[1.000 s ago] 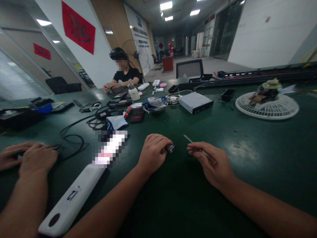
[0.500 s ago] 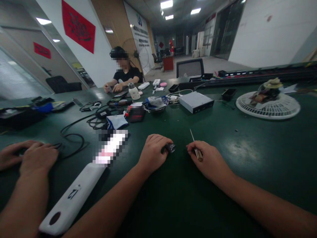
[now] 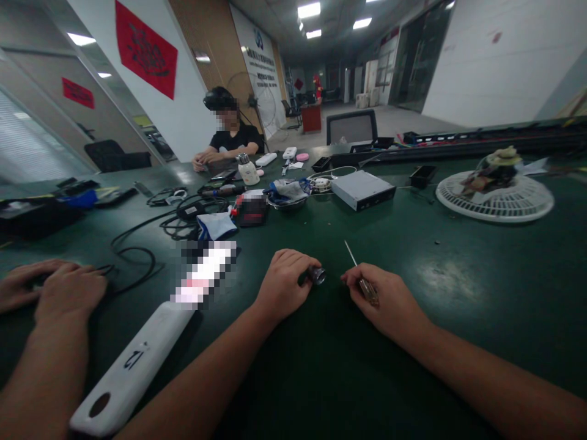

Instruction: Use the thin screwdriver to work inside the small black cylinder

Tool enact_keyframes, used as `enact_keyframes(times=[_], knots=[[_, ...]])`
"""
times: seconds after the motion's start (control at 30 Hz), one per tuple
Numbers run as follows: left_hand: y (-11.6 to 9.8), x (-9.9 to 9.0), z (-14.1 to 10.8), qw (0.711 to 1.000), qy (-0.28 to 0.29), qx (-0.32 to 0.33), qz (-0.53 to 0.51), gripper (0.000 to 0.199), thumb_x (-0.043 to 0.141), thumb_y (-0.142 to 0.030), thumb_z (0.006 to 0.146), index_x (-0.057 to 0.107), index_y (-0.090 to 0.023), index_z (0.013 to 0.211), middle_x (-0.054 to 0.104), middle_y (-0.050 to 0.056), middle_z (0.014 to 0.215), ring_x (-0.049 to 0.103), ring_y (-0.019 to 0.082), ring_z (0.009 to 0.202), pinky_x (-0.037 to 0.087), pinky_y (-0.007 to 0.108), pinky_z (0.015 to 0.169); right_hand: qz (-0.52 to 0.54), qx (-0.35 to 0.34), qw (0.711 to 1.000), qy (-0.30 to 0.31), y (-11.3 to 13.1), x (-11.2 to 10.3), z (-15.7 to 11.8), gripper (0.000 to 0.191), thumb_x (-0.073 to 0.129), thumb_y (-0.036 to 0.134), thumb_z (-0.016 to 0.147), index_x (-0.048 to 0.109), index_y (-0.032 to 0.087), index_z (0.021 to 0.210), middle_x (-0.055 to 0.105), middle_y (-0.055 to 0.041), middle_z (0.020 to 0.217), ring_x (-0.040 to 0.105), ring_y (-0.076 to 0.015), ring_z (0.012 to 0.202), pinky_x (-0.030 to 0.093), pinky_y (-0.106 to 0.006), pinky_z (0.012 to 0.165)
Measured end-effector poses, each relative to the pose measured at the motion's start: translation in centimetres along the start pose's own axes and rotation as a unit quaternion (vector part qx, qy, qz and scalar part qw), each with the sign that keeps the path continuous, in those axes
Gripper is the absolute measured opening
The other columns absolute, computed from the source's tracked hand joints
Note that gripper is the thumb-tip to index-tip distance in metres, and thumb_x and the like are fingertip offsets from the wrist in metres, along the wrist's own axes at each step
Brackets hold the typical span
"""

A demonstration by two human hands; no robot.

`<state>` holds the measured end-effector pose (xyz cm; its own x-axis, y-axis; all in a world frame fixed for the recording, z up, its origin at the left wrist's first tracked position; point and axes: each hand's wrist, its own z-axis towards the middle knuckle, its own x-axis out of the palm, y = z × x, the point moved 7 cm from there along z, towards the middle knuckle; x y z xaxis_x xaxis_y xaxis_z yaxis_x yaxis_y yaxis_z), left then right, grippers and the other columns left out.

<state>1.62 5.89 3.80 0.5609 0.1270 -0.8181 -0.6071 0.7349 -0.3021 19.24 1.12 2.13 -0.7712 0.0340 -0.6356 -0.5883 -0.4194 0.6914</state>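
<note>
At the near edge of the dark green work table (image 3: 348, 373), the person's left hand (image 3: 284, 287) is curled closed on a small dark metal cylinder (image 3: 316, 275), its end showing past the fingers. The right hand (image 3: 385, 299) pinches a slim screwdriver (image 3: 367, 291) by its amber handle, the bare shaft angled up and just apart from the cylinder. To the left lies a long white bar (image 3: 132, 373), partly pixelated, then a co-worker's hands (image 3: 59, 287) beside a black cable (image 3: 132, 256). Farther off sits a grey metal box (image 3: 362, 189).
</note>
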Motion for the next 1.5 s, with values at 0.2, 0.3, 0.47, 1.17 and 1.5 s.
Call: enact_keyframes(times=[0.2, 0.3, 0.47, 1.17, 1.5], knots=[[-0.2, 0.0, 0.1, 1.000, 0.005, 0.002, -0.006, 0.031, 0.067, -0.001, 0.077, 0.068, -0.021, 0.100, 0.074, 0.002, 0.099, 0.066, 0.024, 0.098, 0.043, 0.044, 0.096, 0.005, 0.006, 0.999, 0.038, -0.3, 0.8, 0.1, 0.023, 0.056, 0.001, 0.083, 0.062, 0.023, 0.088, 0.070, -0.0035, 0.097, 0.069, -0.0214, 0.090, 0.054, -0.038, 0.080], [-0.2, 0.0, 0.1, 1.000, 0.005, 0.003, -0.007, 0.031, 0.066, -0.001, 0.077, 0.068, -0.022, 0.100, 0.074, 0.001, 0.098, 0.067, 0.023, 0.097, 0.043, 0.043, 0.095, 0.004, 0.014, 0.999, 0.041, -0.6, 0.8, 0.1, 0.026, 0.056, -0.001, 0.082, 0.063, 0.023, 0.086, 0.070, -0.0043, 0.097, 0.069, -0.0225, 0.090, 0.054, -0.039, 0.079], [-0.1, 0.0, 0.1, 1.000, 0.009, -0.001, -0.002, 0.031, 0.067, -0.002, 0.077, 0.068, -0.022, 0.100, 0.074, 0.002, 0.099, 0.067, 0.024, 0.099, 0.043, 0.044, 0.096, 0.026, 0.011, 0.999, 0.040, -0.8, 0.9, 0.2, 0.020, 0.062, 0.005, 0.084, 0.057, 0.024, 0.084, 0.073, -0.0022, 0.097, 0.071, -0.0221, 0.094, 0.054, -0.037, 0.081], [-0.6, 0.1, 0.0, 0.999, 0.014, 0.023, -0.027, 0.027, 0.068, -0.007, 0.079, 0.067, -0.021, 0.102, 0.075, 0.002, 0.099, 0.067, 0.023, 0.097, 0.045, 0.044, 0.095, 0.026, 0.015, 1.000, 0.001, -0.3, 0.3, 0.0, 0.015, 0.061, 0.011, 0.088, 0.056, 0.024, 0.088, 0.071, -0.0029, 0.096, 0.068, -0.0199, 0.086, 0.055, -0.035, 0.077], [-3.1, 0.8, -0.4, 0.989, 0.071, 0.116, -0.061, 0.025, 0.070, -0.019, 0.088, 0.064, -0.019, 0.112, 0.074, 0.005, 0.100, 0.068, 0.021, 0.091, 0.050, 0.038, 0.084, 0.042, -0.014, 0.997, -0.067, 0.8, -1.1, -0.3, 0.013, 0.067, 0.017, 0.089, 0.056, 0.024, 0.086, 0.069, -0.0040, 0.090, 0.067, -0.0196, 0.082, 0.052, -0.034, 0.074]])
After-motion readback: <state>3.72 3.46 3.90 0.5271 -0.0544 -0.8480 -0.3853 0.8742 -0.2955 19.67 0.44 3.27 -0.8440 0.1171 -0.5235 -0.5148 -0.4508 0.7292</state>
